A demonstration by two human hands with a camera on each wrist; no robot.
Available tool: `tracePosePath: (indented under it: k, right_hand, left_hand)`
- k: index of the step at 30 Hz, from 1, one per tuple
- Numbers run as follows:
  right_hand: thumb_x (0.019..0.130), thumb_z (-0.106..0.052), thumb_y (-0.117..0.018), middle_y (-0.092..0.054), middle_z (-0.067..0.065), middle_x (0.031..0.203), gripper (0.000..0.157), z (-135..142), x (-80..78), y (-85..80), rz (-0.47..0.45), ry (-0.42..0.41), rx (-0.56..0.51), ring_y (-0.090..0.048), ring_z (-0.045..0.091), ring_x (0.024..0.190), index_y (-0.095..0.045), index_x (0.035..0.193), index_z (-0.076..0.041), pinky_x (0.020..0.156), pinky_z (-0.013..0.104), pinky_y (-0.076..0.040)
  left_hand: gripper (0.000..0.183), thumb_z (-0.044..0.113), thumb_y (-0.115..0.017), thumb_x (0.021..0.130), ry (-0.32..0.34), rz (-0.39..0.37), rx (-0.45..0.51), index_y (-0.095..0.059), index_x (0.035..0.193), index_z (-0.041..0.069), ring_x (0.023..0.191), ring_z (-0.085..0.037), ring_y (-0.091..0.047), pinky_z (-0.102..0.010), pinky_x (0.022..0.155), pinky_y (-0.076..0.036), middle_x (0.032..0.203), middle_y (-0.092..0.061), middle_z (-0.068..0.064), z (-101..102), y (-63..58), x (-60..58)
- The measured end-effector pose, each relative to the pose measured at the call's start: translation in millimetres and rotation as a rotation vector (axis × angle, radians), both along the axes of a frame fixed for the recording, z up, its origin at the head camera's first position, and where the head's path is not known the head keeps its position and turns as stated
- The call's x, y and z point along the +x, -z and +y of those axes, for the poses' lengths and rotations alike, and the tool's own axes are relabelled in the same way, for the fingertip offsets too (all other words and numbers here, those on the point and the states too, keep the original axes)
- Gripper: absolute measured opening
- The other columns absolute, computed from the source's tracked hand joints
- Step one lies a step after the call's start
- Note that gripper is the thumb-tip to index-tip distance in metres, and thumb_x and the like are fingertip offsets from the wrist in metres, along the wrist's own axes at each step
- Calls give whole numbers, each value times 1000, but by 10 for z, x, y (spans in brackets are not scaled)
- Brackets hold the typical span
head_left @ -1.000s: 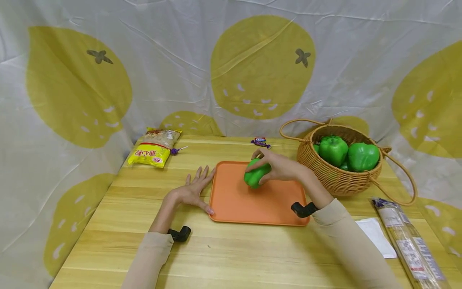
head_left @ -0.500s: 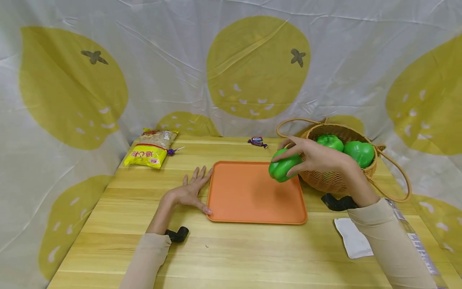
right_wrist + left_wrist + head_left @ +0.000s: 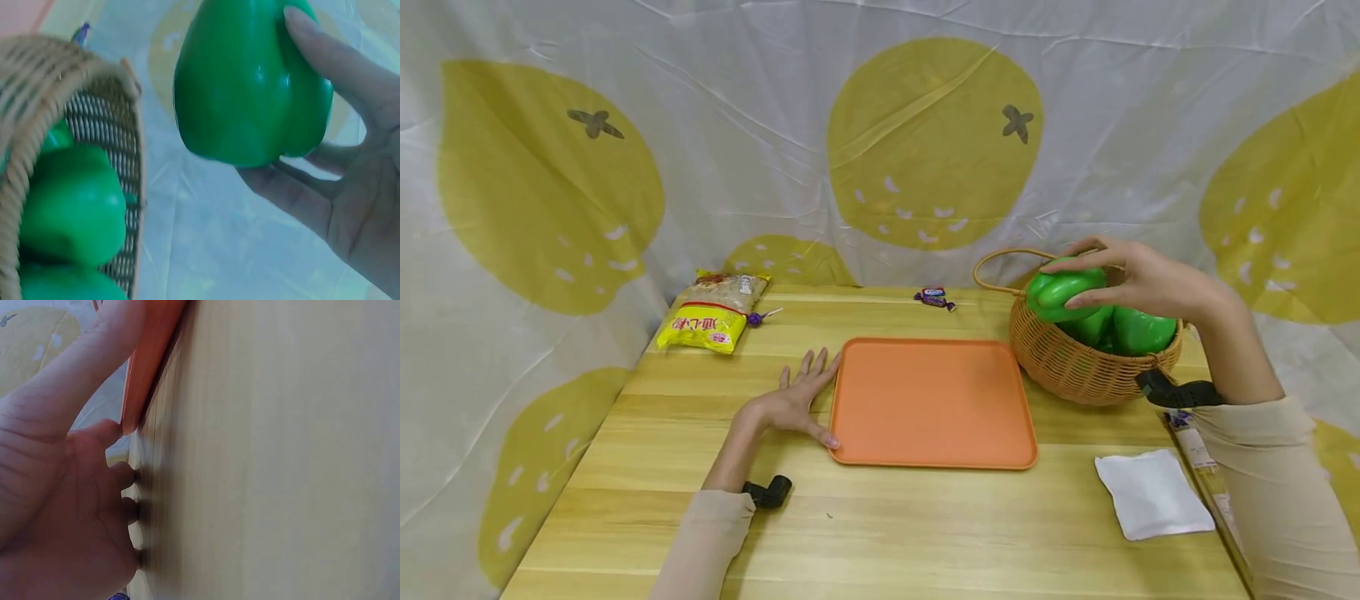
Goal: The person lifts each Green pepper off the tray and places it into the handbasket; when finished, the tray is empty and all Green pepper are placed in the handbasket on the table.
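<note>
My right hand (image 3: 1157,279) grips a green bell pepper (image 3: 1063,292) between thumb and fingers, held up over the wicker basket (image 3: 1075,375). In the right wrist view the gripped pepper hangs beside the basket's rim, and more green bell peppers (image 3: 75,206) lie inside. The orange tray (image 3: 932,404) lies flat on the table with nothing on it. At its left edge my left hand (image 3: 790,404) rests with spread fingers, the thumb and index fingertip touching the rim. The left wrist view shows the fingertips down on the wood by the tray's side.
A yellow pasta bag (image 3: 711,317) and a purple lollipop (image 3: 756,319) lie at the back left. Small wrapped candies (image 3: 934,298) sit behind the tray. On the right are a white packet (image 3: 1152,493) and a long clear package (image 3: 1198,454), partly under the right sleeve.
My right hand has lifted the bell pepper off the tray and carried it right and up to above the basket. My left hand has stayed at the tray's edge.
</note>
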State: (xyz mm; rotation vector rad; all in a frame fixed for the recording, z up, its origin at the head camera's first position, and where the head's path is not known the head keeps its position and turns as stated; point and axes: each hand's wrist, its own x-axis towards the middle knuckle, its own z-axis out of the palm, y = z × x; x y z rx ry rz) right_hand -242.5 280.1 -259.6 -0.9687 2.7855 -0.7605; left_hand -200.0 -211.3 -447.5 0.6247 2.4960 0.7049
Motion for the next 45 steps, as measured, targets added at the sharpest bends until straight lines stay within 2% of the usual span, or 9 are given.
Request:
tracePosePath:
  k: [5, 13, 16, 21, 24, 28, 33, 41, 45]
  right_hand:
    - [90, -27, -69, -48, 3, 137, 47, 205, -73, -17, 31, 118, 53, -57, 3, 94, -56, 135, -32, 71, 20, -50]
    - [91, -34, -66, -41, 28, 140, 53, 450, -263, 62, -24, 290, 82, -49, 38, 103, -52, 141, -21, 74, 44, -39]
    - [91, -36, -66, -58, 22, 96, 53, 503, -353, 130, -19, 327, 132, -47, 24, 65, -53, 140, -21, 62, 35, -38]
    - [91, -39, -65, -39, 4, 49, 55, 566, -493, 245, -18, 348, 208, -25, 10, 40, -52, 140, -19, 52, 30, -36]
    - [91, -43, -63, -65, 25, 77, 58, 579, -551, 297, -42, 356, 227, -35, 14, 48, -51, 141, -16, 58, 33, -37]
    - [93, -43, -60, -51, 37, 132, 60, 592, -616, 340, -114, 346, 206, -57, 36, 83, -49, 141, -8, 72, 44, -43]
    - [96, -45, -55, -46, 39, 135, 63, 586, -698, 357, -187, 340, 251, -53, 50, 110, -46, 142, -4, 87, 57, -45]
    - [98, -44, -52, -48, 37, 130, 63, 509, -780, 310, -278, 347, 299, -53, 25, 67, -43, 143, -2, 63, 42, -48]
    - [98, -39, -52, -49, 36, 128, 58, 419, -814, 280, -264, 333, 332, -55, 33, 71, -44, 142, -1, 64, 45, -50]
  left_hand:
    - [137, 57, -84, 62, 1, -2, -3, 9, 156, 21, 146, -38, 26, -69, 111, 16, 160, 22, -17, 1, 8, 6]
    - [137, 57, -83, 62, 14, 2, -3, 10, 156, 20, 146, -40, 25, -70, 110, 15, 159, 22, -19, 9, 1, 5]
    - [137, 57, -83, 63, 14, 6, -11, 9, 156, 19, 146, -40, 25, -71, 110, 14, 159, 21, -19, 11, 1, 6]
    - [136, 57, -83, 63, 14, 6, -10, 10, 156, 20, 146, -40, 25, -71, 110, 15, 159, 22, -19, 12, 12, -3]
    - [137, 57, -83, 63, 14, 2, -4, 10, 156, 20, 146, -40, 25, -70, 110, 15, 159, 22, -19, 13, 14, -6]
    - [136, 56, -83, 63, 12, -3, -7, 10, 156, 20, 146, -39, 26, -70, 111, 15, 160, 22, -18, 11, 21, -3]
    - [136, 57, -83, 63, 12, -5, -9, 10, 156, 20, 146, -39, 26, -70, 110, 15, 159, 22, -18, 6, 28, 4]
    - [137, 57, -83, 63, 8, 1, 2, 10, 156, 20, 146, -40, 26, -70, 110, 16, 159, 22, -19, -5, 25, 1]
    - [137, 56, -84, 63, 8, 0, 11, 10, 155, 20, 145, -41, 26, -70, 110, 16, 159, 22, -19, -11, 13, 3]
